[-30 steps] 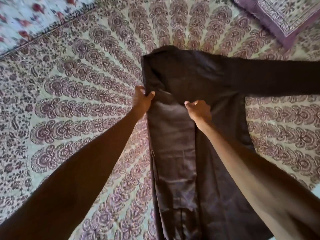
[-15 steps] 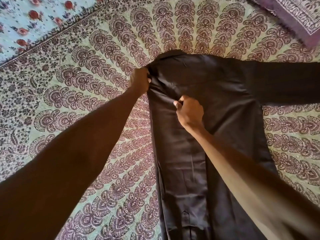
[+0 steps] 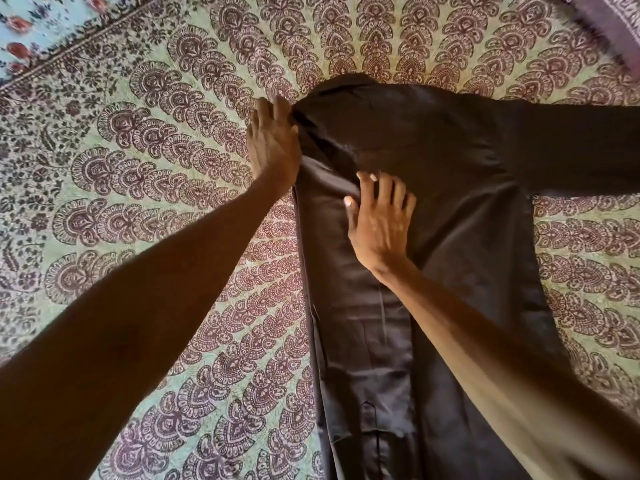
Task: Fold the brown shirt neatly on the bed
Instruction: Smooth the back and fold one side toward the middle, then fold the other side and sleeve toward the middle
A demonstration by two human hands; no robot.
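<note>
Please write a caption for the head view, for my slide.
Open left hand and right hand touch the brown shirt on the patterned bedspread.

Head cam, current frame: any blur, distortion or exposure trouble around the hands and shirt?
Head view: left hand and right hand fairly sharp; purple printed cloth at top right smeared. Head view: wide-angle stretch swells the left forearm and right forearm toward the bottom edge; the left one is in shadow. Head view: dark brown shirt reads dark, folds showing only by faint sheen.
</note>
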